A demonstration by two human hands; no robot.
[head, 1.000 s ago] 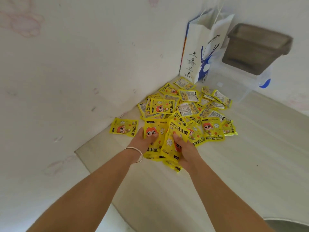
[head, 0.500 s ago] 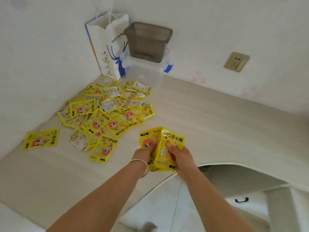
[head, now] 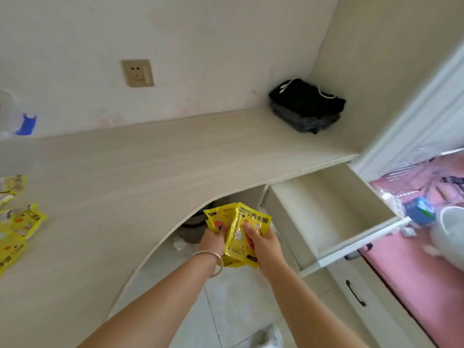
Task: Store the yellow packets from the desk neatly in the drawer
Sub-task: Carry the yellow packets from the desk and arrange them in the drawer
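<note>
Both hands hold one bundle of yellow packets [head: 241,229] in the air in front of the desk's curved cut-out. My left hand [head: 213,241], with a silver bangle at the wrist, grips the bundle's left side. My right hand [head: 263,243] grips its right side, thumb on the front packet. The open drawer [head: 334,214] is pulled out just right of the bundle, pale inside, with nothing visible in it. More yellow packets [head: 17,222] lie on the desk [head: 150,167] at the far left edge of view.
A folded black garment [head: 306,106] sits in the desk's back right corner. A wall socket [head: 137,73] is above the desk. A shut drawer with a black handle [head: 355,292] lies below the open one. A pink bed with clutter [head: 426,222] is at the right.
My view has swung right, from the packet pile to the open drawer. Both hands have carried the bundle off the desktop, over its curved edge and towards the drawer.
</note>
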